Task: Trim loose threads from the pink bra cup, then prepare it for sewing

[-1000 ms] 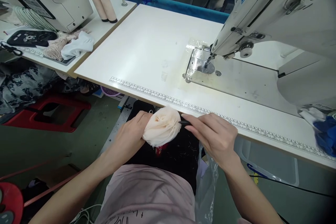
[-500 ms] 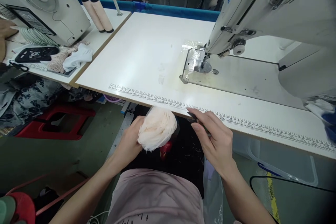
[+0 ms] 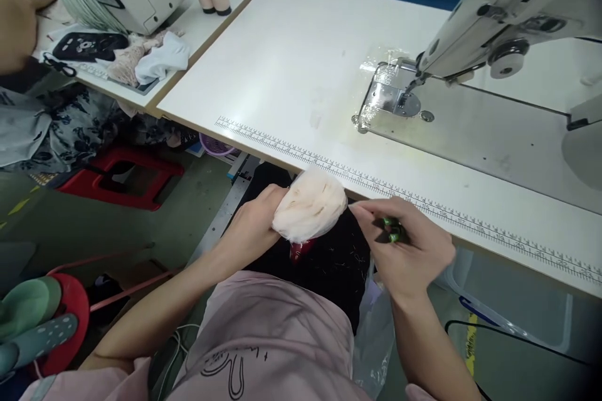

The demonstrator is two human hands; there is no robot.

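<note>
The left hand (image 3: 254, 229) grips a bundled pale peach fabric piece (image 3: 310, 205) just below the front edge of the white sewing table (image 3: 291, 69). The right hand (image 3: 407, 250), just beside the bundle, is closed around a small green-handled tool (image 3: 391, 230). A co-worker's hand (image 3: 19, 9) rests on the neighbouring table at the far left.

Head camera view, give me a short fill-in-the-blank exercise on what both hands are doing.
1. The left hand holds a bunched pale peach ____ bundle.
2. The right hand grips a small tool with ____ handles.
3. Both hands sit just below the edge of the white table, which carries a printed ____.

Missing words: fabric; green; ruler
</note>
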